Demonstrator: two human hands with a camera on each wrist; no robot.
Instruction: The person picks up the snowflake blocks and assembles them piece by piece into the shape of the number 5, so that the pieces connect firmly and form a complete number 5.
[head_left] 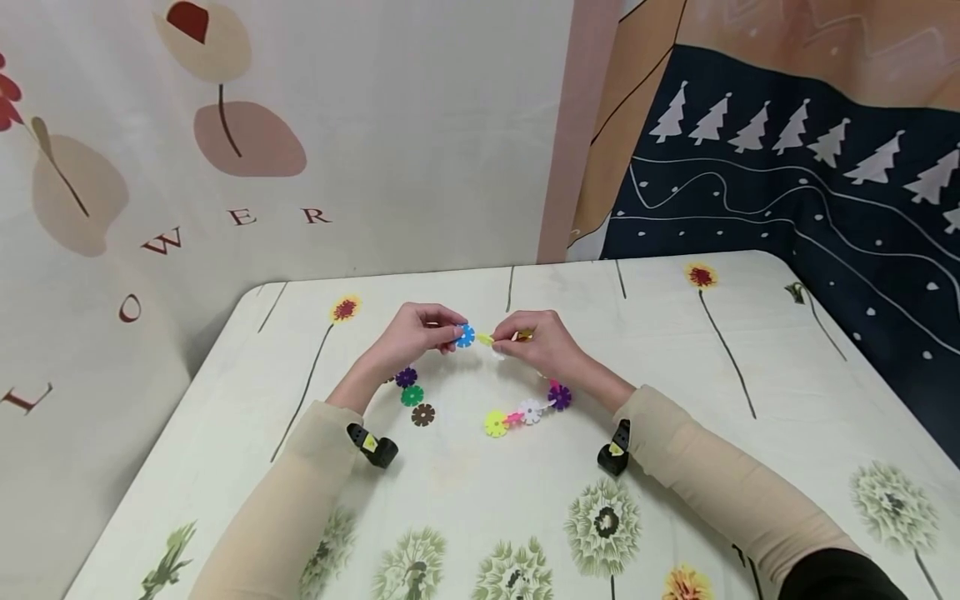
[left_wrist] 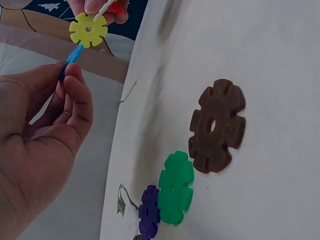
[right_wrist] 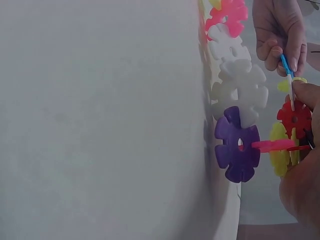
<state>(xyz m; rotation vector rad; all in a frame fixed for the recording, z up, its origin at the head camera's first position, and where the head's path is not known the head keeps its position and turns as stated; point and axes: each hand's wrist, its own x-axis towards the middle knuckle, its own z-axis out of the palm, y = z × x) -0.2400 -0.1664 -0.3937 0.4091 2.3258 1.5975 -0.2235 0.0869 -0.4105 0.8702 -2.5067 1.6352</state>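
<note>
Purple disc (head_left: 407, 377), green disc (head_left: 412, 396) and brown disc (head_left: 423, 414) on the tabletop (head_left: 450, 500), left hand (head_left: 414, 333), grip clamped on a raised blue disc (head_left: 467, 336), its edge against a yellow disc (left_wrist: 80, 35), linked-disc chain (head_left: 530, 411) partly below, right hand (head_left: 546, 340), grip clamped on the chain.
</note>
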